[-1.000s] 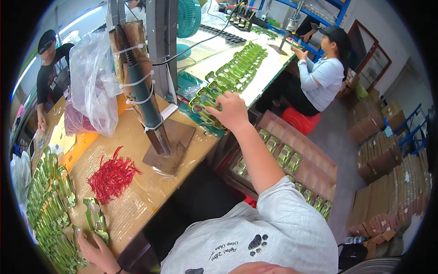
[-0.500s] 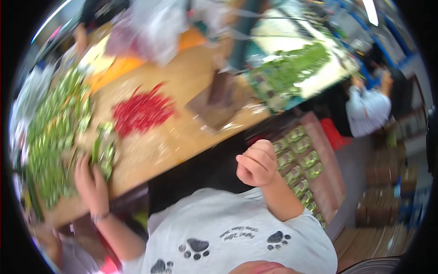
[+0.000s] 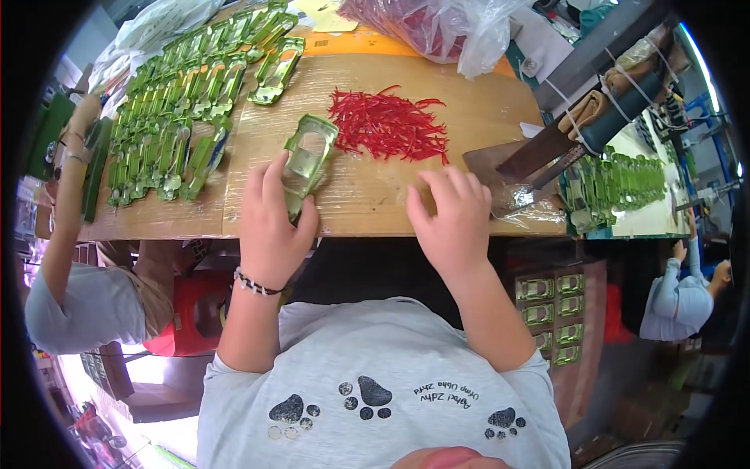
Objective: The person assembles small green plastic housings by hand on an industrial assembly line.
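A green plastic toy car body [image 3: 316,148] with open window gaps is in my left hand [image 3: 273,215], thumb and fingers gripping its near end above the table. My right hand [image 3: 453,215] is over the table's front edge, fingers bent forward and the thumb apart; nothing shows in it. Just beyond its fingertips is a loose pile of thin red plastic strips [image 3: 391,121]. Many similar green car bodies [image 3: 176,117] stand in rows at the left of the wooden table [image 3: 351,211], and a single one [image 3: 277,70] lies apart at their right end.
A dark metal press [image 3: 539,152] on a base plate stands to the right. Behind the pile is a clear bag [image 3: 437,31]. More green pieces [image 3: 625,187] cover a bench at right; others sit on a low board [image 3: 590,313]. Co-workers [image 3: 86,305] are on both sides.
The view has swung. My left hand, earlier on the table beside the green car bodies, now holds one near the red strips. My right hand has opened from a fist and moved over the table edge.
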Demonstrator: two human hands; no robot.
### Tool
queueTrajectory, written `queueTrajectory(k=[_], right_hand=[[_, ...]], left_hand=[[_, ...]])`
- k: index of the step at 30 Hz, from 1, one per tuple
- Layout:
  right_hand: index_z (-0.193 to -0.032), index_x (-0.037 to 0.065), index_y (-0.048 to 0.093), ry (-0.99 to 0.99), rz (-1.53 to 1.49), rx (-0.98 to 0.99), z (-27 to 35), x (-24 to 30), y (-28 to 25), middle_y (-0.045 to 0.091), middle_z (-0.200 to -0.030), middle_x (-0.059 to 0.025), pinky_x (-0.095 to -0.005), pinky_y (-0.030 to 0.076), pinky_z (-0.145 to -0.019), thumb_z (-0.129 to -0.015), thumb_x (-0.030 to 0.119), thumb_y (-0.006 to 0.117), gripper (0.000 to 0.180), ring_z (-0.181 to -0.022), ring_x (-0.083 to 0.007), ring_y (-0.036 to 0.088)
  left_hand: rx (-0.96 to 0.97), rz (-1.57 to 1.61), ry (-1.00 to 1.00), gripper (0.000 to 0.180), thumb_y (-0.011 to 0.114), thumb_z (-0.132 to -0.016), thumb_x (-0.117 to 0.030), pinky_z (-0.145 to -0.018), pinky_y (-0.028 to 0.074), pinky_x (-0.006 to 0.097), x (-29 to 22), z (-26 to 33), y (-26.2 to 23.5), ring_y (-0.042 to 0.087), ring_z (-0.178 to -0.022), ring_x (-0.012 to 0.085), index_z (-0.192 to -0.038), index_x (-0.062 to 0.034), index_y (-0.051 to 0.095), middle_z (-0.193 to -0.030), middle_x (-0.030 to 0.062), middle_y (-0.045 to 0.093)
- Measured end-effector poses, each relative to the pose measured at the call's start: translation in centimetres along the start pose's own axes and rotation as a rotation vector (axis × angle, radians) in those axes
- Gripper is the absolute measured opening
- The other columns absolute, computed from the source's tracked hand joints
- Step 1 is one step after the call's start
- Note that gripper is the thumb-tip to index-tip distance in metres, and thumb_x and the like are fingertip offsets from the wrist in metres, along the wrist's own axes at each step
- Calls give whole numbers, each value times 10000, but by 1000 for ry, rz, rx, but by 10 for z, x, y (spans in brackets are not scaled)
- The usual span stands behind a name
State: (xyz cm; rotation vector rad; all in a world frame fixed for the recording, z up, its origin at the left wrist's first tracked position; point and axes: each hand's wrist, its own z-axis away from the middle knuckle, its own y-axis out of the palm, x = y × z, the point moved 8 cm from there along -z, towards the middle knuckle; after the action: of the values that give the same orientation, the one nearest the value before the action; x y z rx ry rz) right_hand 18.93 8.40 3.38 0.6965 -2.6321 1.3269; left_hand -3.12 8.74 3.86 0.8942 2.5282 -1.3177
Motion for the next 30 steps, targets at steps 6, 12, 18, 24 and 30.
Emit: queueTrajectory(k=[6, 12, 18, 24, 30], right_hand=[[-941, 73, 639, 151, 116, 93, -43, -21, 23, 612, -911, -101, -444, 457, -767, -847, 249, 663, 201, -884, -299, 608], [-866, 72, 634, 181, 106, 65, -49, -32, 42, 617, -912, -124, -463, 465, -780, -815, 193, 606, 134, -881, -302, 612], [-880, 68, 605, 224, 90, -30, -42, -37, 30, 591, -953, -107, -426, 453, -790, -771, 148, 637, 139, -928, -289, 586], [-883, 65, 579, 213, 76, -146, -39, -35, 19, 568, -907, -94, -420, 453, -767, -759, 138, 673, 172, -893, -280, 568], [-883, 79, 546, 189, -27, -196, -40, -36, 22, 563, -898, -89, -415, 453, -755, -768, 135, 667, 177, -884, -283, 557]], left_hand=[[200, -102, -39, 773, 676, -718, -142, -919, 433, 481, -14, 2, 3, 532, -1027, 420, -1415, 35, 394, -1099, 232, 541], [197, -58, -20, 673, 756, -729, -137, -970, 433, 443, 0, 5, 1, 562, -1099, 385, -1324, 27, 486, -1169, 221, 588], [191, 371, -160, 664, 733, -766, -66, -893, 467, 337, 15, 14, 23, 576, -992, 241, -1351, -6, 425, -1158, 132, 563], [271, 1020, -287, 814, 775, -750, -147, -731, 493, 274, 4, 26, 36, 559, -873, 160, -1415, -57, 314, -1196, 111, 495], [315, 1070, -279, 866, 784, -757, -176, -699, 519, 278, -12, 31, 42, 583, -831, 177, -1448, -73, 272, -1206, 146, 495]])
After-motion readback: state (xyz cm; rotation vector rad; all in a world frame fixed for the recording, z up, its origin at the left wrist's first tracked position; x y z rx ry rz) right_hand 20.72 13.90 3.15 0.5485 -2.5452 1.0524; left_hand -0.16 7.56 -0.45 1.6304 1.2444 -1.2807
